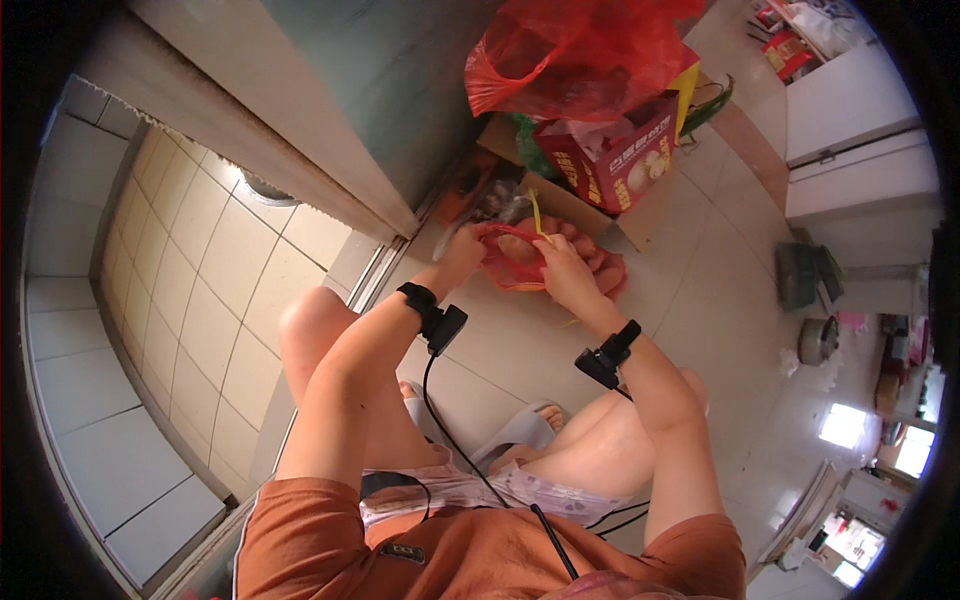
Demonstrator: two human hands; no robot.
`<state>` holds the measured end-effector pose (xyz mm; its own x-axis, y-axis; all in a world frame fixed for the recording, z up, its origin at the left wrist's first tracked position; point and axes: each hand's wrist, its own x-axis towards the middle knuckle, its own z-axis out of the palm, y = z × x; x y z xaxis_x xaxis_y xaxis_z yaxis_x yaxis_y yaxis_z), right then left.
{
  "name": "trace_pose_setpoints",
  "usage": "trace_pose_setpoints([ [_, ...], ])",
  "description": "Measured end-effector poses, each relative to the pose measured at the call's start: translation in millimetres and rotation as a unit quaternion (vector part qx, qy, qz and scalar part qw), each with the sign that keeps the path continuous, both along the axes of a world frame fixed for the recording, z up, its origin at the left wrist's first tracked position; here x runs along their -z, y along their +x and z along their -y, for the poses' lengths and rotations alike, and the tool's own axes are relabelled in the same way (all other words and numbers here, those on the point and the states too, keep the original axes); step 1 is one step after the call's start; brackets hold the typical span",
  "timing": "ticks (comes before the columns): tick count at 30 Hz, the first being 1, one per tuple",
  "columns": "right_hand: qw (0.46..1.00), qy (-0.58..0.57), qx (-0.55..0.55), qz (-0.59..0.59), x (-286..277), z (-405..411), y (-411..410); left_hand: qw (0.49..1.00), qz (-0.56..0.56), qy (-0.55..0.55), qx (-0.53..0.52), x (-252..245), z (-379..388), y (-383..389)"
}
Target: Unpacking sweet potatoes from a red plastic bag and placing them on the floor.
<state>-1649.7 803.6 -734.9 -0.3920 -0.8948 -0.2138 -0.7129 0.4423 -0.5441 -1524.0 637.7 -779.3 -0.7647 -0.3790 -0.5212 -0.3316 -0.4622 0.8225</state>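
A red mesh bag lies on the tiled floor in front of my knees. Round brownish things that look like potatoes show through its opening and net. My left hand grips the left side of the bag's mouth. On the opposite side, my right hand pinches the rim, close to a yellow strip that sticks up from the bag. Between my hands the mouth is spread apart. The fingertips are partly hidden in the red net.
Beyond the bag stand an open cardboard box, a printed red carton and a large red plastic bag. A door frame rises to the left. White cabinets and a metal pot are at the right.
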Motion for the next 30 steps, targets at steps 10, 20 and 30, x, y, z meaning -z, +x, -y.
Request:
trace_pose_setpoints([
  [10, 0.999, -0.030, 0.013, -0.015, -2, 13, -1, 0.995, -0.074, 0.035, 0.051, 3, -3, 2],
  [20, 0.881, -0.267, 0.247, 0.303, -10, 11, -50, 0.985, -0.125, -0.047, 0.112, -19, -1, -3],
  [30, 0.699, -0.090, 0.319, 0.633, -35, -14, -60, 0.997, 0.005, -0.073, -0.015, -15, 11, 5],
])
